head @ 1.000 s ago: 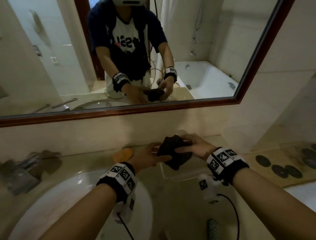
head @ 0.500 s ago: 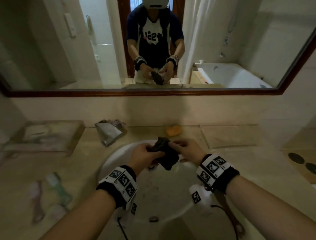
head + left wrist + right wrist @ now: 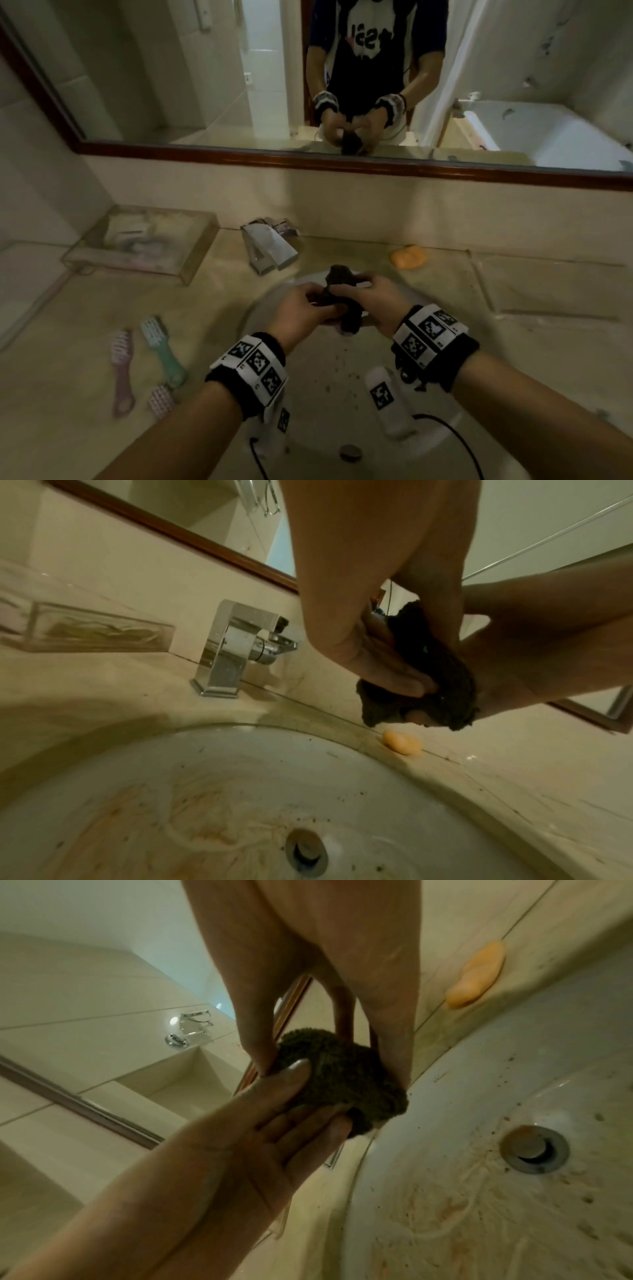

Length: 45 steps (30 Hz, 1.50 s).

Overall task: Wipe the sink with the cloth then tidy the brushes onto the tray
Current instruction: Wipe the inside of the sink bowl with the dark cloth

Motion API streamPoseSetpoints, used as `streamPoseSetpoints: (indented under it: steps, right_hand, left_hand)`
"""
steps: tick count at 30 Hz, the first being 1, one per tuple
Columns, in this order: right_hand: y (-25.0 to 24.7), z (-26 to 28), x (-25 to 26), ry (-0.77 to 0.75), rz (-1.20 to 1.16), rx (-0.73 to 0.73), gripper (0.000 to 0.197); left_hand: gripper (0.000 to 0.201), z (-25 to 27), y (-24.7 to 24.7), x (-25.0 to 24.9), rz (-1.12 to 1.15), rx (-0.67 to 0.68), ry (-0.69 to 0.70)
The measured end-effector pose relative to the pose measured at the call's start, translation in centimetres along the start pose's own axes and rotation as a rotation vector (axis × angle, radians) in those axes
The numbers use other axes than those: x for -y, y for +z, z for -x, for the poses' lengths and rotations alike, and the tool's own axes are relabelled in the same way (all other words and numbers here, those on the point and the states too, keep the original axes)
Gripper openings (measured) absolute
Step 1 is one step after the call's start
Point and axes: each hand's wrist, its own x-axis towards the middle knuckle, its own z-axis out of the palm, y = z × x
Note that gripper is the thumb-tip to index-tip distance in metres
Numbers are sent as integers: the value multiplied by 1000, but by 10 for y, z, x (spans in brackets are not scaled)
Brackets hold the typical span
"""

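Overhead, cloth [image 3: 342, 294] above soiled sink [image 3: 240, 777]

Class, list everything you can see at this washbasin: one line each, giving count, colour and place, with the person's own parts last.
cloth: one, dark, bunched above the sink
sink: one, white, streaked and speckled with dirt
drain plug: one, metal, sink bottom
tap: one, chrome, behind the sink
soap: one, orange, counter behind the sink
brushes: three, two pink, one green, counter left of the sink
tray: one, clear, back left counter
mirror: one, brown frame, wall
left hand: holds cloth
right hand: holds cloth
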Motion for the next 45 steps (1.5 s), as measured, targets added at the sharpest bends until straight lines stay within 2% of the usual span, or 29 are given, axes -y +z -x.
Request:
streamPoseSetpoints:
  steps: [2,4,6,9,12,13,16,18,21,24,30,34,36,38,40,41,42,45]
  right_hand:
    - [-1,-19,1,4,8,-38,46]
    - [-4,-36,1,1,74,-49,47]
    - [-5,-46,-2,-4,183,8,44]
    - [3,-56,-16,60,365,204,46]
    - [22,-60,-45,9,663,326,47]
    - [29,-59,-54,-6,723,388,47]
    - [53,-58,-80,48,759,718,46]
    - [69,-60,-92,53,822,792,50]
    - [92,-62,-99,32,774,792,53]
    - [118,-62,-104,29,727,743,50]
    - [151,-84,-119,11,693,417,34]
    - [154,-120,-108,-8,676,202,50]
    - [145,-127,-99,59,582,213,43]
    - [135,-118,-93,126,470,364,42]
    - [134,-100,-90,112,421,545,43]
    - [137,-92,-91,99,406,578,43]
    - [141,-87,-93,106,382,565,42]
    - [155,-92,-97,134,237,376,36]
  left_hand:
    - [35,-12,-1,2,-26,50,-8]
    - [43,-22,-6,5,-80,184,-36]
    - [46,-31,-21,12,-246,298,-64]
    - [44,-48,-65,32,-769,228,-2]
    - [48,-58,-115,49,-1086,94,17]
    - [58,-61,-128,54,-1168,116,10]
    - [107,-72,-150,67,-1328,334,-111]
    - [126,-80,-155,77,-1353,432,-169]
    - [139,-88,-159,90,-1365,446,-160]
    - [138,-87,-161,95,-1311,421,-124]
    - [135,-86,-157,97,-1266,373,-119]
    - [132,-85,-158,99,-1242,347,-104]
    - [132,-86,-159,100,-1234,341,-100]
    - [134,-86,-159,100,-1227,344,-100]
    - [135,-87,-160,101,-1221,341,-99]
    - [135,-87,-160,101,-1218,339,-100]
    - [135,-87,-160,100,-1219,338,-103]
    - [133,-85,-158,99,-1228,336,-112]
